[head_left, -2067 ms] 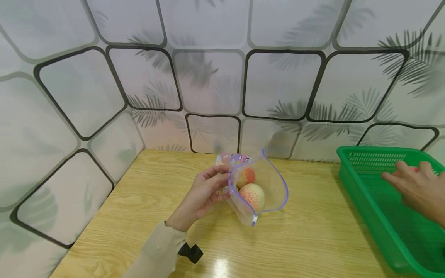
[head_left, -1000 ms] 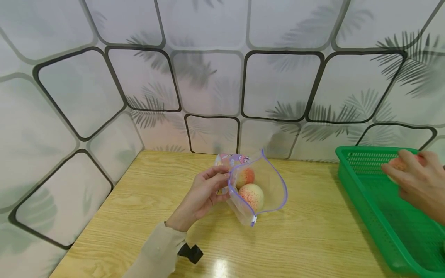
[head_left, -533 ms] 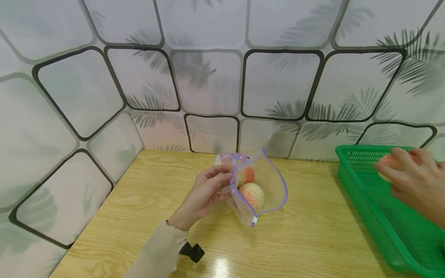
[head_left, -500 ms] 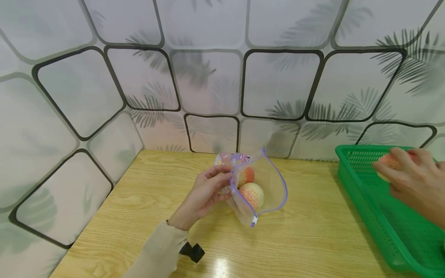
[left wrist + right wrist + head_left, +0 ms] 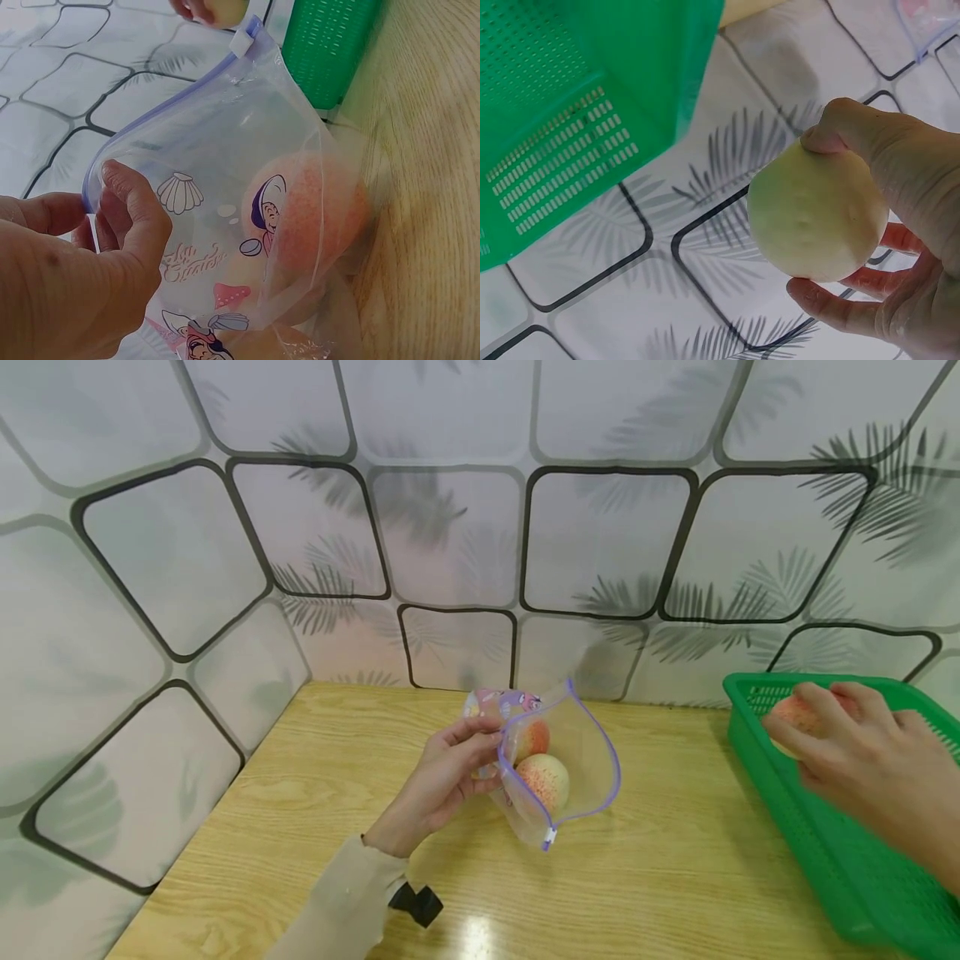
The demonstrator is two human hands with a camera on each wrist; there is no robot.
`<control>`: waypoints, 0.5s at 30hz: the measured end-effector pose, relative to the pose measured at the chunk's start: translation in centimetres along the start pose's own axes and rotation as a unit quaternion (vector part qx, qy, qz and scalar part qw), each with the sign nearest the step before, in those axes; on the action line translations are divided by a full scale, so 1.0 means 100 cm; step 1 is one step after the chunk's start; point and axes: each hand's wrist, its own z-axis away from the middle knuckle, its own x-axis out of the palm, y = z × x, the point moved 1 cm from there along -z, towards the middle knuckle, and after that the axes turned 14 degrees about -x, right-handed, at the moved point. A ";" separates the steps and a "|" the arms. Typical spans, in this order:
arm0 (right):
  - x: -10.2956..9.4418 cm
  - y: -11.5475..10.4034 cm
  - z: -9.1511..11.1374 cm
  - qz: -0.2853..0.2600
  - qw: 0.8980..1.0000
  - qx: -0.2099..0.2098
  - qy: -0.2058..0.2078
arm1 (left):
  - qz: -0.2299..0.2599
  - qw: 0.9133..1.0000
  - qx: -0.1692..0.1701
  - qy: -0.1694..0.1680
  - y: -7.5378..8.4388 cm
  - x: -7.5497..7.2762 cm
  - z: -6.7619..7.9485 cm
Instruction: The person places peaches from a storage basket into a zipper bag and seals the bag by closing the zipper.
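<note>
My left hand (image 5: 446, 781) pinches the near-left rim of a clear zip bag (image 5: 588, 768) with a purple zip edge and a white slider. The bag's mouth gapes toward the right. Inside lie two peaches, a paler one (image 5: 544, 782) in front and a redder one (image 5: 533, 739) behind. Printed shells and cartoon figures show on the bag (image 5: 180, 191) in the left wrist view. Over the left rim of the green basket, my right hand (image 5: 877, 760) grips another peach (image 5: 797, 717). The right wrist view shows that peach's pale underside (image 5: 817, 214) between thumb and fingers.
The green plastic basket (image 5: 806, 852) with slotted walls stands at the right on the wooden table (image 5: 660, 877). A patterned wall covering (image 5: 457, 543) rises behind the table and along its left side. A black strap piece (image 5: 416, 904) sits at my left wrist.
My right hand has lifted the peach from inside the basket and moved it left to above the basket's rim. My left hand and the bag have hardly moved.
</note>
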 end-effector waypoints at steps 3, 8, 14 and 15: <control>-0.001 -0.004 -0.003 -0.004 1.000 -0.007 -0.007 | 0.000 1.000 0.000 -0.003 0.000 0.000 0.000; -0.003 -0.010 -0.010 -0.008 1.000 -0.025 0.007 | 0.002 1.000 -0.001 -0.006 0.000 0.000 0.000; -0.007 -0.016 -0.019 -0.024 0.998 -0.041 0.034 | 0.006 1.000 -0.001 -0.010 0.000 0.000 -0.001; -0.008 -0.017 -0.020 -0.025 0.998 -0.043 0.037 | 0.007 1.000 -0.001 -0.010 0.000 0.000 -0.001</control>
